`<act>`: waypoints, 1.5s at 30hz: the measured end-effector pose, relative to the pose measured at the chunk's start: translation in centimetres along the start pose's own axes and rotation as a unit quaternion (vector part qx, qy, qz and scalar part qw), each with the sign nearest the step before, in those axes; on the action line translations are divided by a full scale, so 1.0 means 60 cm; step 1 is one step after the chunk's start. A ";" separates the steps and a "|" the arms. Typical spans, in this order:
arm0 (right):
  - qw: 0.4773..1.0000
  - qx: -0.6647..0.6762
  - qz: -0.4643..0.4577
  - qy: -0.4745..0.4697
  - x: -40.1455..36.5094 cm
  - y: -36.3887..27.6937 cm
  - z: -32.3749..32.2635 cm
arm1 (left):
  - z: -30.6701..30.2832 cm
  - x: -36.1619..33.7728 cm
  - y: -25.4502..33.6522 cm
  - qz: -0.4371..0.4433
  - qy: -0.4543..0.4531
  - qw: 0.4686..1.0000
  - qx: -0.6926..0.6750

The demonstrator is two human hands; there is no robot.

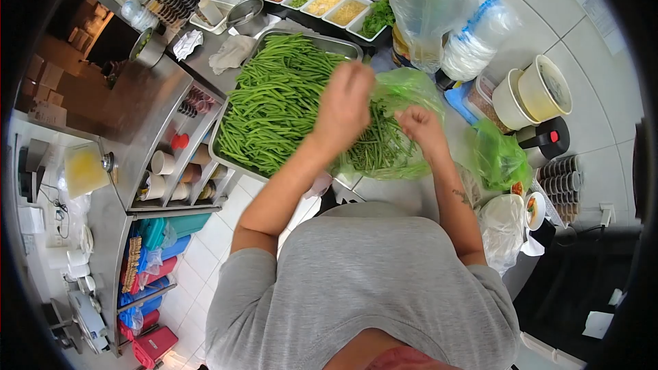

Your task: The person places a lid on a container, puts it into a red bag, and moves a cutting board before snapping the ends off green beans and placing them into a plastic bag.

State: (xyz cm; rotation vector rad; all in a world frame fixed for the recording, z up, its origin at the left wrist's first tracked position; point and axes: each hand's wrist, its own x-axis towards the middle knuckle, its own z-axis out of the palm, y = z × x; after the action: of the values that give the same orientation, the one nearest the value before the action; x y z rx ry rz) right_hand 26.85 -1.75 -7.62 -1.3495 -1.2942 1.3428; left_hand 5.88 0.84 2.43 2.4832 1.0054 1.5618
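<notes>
Long green beans [281,96] fill a large metal tray [221,138] in a high heap. My left hand [345,106] hovers over the tray's right side, blurred by motion, its fingers curled closed; what is in them, if anything, I cannot make out. Beside the tray, a thin green plastic bag [418,89] lies spread open with a smaller pile of bean pieces [377,140] in it. Above this bag is my right hand [421,129], fingers pinched together. Whatever sits between those fingertips is too small to name.
White containers of chopped ingredients [325,3] line the back wall. Clear plastic bags [473,41] hang at the back right. White tubs [545,89] and another green bag [500,157] stand to the right. A metal shelf unit [171,171] is on the left.
</notes>
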 end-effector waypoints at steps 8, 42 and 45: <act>0.876 -0.470 -0.053 0.091 -0.072 0.032 0.032 | 0.011 0.004 -0.122 0.018 -0.101 0.984 0.147; 0.984 0.163 -0.064 -0.036 -0.044 -0.040 0.040 | 0.036 -0.151 0.004 -0.328 -0.281 0.845 -0.316; 0.992 -0.106 -0.051 0.043 0.011 0.024 0.032 | 0.026 -0.159 -0.002 -0.375 -0.218 0.847 -0.306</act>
State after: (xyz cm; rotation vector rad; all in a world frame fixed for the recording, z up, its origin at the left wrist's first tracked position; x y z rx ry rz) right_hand 25.05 -1.51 -9.34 -1.4474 -1.4576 1.0892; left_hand 4.39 -3.74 -5.97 1.5819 0.9968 0.8226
